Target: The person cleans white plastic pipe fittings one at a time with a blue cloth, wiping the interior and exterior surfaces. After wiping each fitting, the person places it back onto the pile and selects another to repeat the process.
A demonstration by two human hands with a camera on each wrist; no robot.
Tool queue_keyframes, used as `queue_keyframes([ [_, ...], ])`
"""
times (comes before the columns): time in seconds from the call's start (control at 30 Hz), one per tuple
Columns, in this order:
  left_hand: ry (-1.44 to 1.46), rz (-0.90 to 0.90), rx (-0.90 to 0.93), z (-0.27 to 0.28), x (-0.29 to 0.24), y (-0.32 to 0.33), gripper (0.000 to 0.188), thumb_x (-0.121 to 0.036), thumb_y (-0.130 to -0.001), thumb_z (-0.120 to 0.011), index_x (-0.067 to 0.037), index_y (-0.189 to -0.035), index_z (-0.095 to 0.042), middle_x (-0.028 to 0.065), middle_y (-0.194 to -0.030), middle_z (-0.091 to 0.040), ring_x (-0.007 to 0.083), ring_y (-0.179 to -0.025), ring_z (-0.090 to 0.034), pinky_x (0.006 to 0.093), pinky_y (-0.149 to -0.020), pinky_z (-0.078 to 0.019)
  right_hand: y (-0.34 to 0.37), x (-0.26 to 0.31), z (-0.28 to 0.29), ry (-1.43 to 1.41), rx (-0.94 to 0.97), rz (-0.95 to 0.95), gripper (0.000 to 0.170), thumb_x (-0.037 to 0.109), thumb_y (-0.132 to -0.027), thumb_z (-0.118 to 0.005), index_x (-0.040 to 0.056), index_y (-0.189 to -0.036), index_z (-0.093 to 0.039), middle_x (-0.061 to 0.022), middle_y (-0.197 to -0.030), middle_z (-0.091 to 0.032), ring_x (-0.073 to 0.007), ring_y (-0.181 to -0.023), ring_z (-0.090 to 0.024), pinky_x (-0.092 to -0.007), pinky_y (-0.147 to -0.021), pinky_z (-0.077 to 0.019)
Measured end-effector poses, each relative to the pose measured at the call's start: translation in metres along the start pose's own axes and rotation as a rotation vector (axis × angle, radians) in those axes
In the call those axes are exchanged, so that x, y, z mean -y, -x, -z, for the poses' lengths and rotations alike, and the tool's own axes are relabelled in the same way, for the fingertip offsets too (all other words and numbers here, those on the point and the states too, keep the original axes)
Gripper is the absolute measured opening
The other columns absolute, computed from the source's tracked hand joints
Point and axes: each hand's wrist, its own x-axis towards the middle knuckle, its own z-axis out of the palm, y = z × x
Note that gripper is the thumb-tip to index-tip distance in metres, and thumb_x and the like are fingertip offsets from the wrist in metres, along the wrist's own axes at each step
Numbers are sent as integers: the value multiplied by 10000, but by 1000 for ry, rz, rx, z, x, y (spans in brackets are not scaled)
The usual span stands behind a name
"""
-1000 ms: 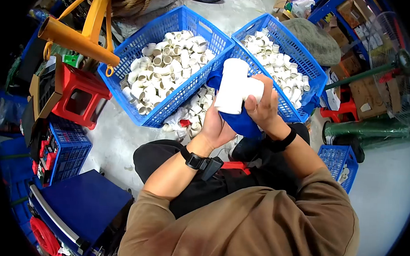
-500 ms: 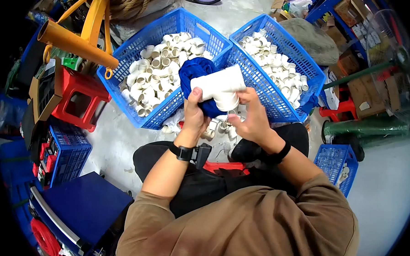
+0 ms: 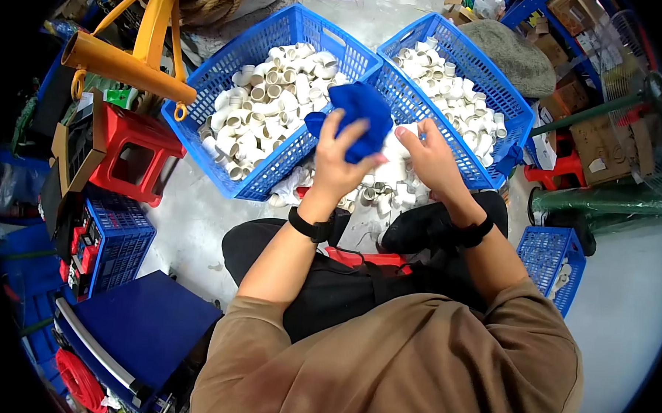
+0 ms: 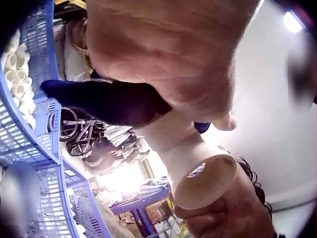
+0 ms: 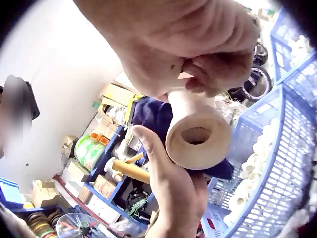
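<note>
My right hand (image 3: 435,161) grips a white plastic pipe tee (image 3: 394,163) in front of my chest. In the right wrist view, one round open end of the tee (image 5: 200,144) faces the camera. My left hand (image 3: 339,166) holds a bunched blue cloth (image 3: 363,119) against the tee, its fingers spread over the cloth and blurred. Seen from the left wrist, the cloth (image 4: 109,101) hangs out past the palm, and the right hand (image 4: 228,210) is at the tee's far end. Part of the tee is hidden behind the hands and cloth.
Two blue crates, one at left (image 3: 236,184) and one at right (image 3: 522,134), hold many white pipe fittings. More loose fittings (image 3: 383,201) lie on the floor between my feet. A red stool (image 3: 138,150) and an orange metal frame (image 3: 130,72) stand at the left.
The tee has been turned about and shifted to the right, and my right hand now grips it. My left hand has moved up and right, bringing the blue cloth over the tee.
</note>
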Motion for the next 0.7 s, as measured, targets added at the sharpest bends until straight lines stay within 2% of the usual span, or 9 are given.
queue_keyframes([
  [0.1, 0, -206, 64, -7, -9, -6, 576, -601, -771, -704, -173, -1155, -735, 206, -1249, -569, 425, -1173, -536, 533, -1008, -434, -2, 1, 1, 203, -209, 131, 313, 296, -946, -583, -8, -988, -525, -319, -884, -662, -498, -879, -651, -504, -726, -493],
  [0.23, -78, -263, 53, -12, -9, -2, 492, -536, -813, -703, -184, -1155, -734, 181, -1214, -602, 436, -1160, -544, 529, -996, -453, 8, 11, 3, 287, -201, 178, 261, 247, -942, -570, 13, -1026, -491, -329, -814, -640, -539, -819, -616, -578, -707, -473],
  [0.37, 143, 104, 75, -12, -10, -8, 418, -428, -963, -606, -62, -1136, -709, 301, -1162, -626, 466, -1091, -606, 460, -960, -478, 30, 29, 6, 348, -108, 517, 414, 299, -828, -748, 11, -963, -482, -224, -674, -626, -437, -643, -652, -470, -536, -496],
  [0.4, 199, 136, 143, -13, -1, -12, 431, -416, -983, -593, -18, -1100, -708, 242, -1032, -693, 354, -1011, -661, 401, -876, -510, 31, 26, 7, 335, -84, 600, 439, 327, -811, -762, 18, -997, -511, -205, -673, -632, -412, -625, -658, -454, -548, -507],
  [0.47, 627, 653, 491, -8, 8, -8, 446, -416, -997, -586, 9, -1041, -712, 118, -953, -723, 193, -882, -673, 312, -786, -513, 34, 26, 12, 451, 10, 730, 478, 361, -786, -777, 29, -1032, -537, -187, -695, -643, -388, -619, -664, -427, -564, -525],
  [0.53, 955, 900, 549, -4, 3, -3, 408, -367, -1000, -588, 18, -1080, -697, 73, -988, -724, 120, -844, -673, 263, -759, -524, 37, 22, 14, 440, 23, 789, 496, 377, -776, -782, 34, -1045, -545, -176, -701, -647, -372, -624, -670, -412, -574, -532],
  [0.6, 1345, 1068, 511, -1, 2, -1, 451, -366, -1023, -515, 34, -1184, -646, 115, -1067, -724, 191, -925, -709, 305, -837, -556, 36, 13, 22, 399, 6, 875, 536, 371, -776, -784, 35, -1097, -518, -161, -788, -667, -334, -634, -689, -389, -581, -548],
  [0.63, 1513, 1086, 407, -5, -2, -1, 545, -410, -1048, -401, 53, -1267, -587, 167, -1176, -693, 270, -1050, -694, 367, -967, -531, 34, 5, 24, 291, -55, 818, 528, 351, -819, -758, 28, -1132, -481, -160, -828, -666, -300, -660, -693, -378, -598, -550],
  [0.7, 1832, 995, 323, -11, -11, -5, 640, -451, -1025, -290, 30, -1404, -475, 174, -1394, -559, 300, -1294, -529, 433, -1146, -344, 30, -3, 21, -10, -156, 642, 503, 305, -902, -697, 13, -1189, -405, -162, -901, -655, -234, -726, -686, -352, -642, -548],
])
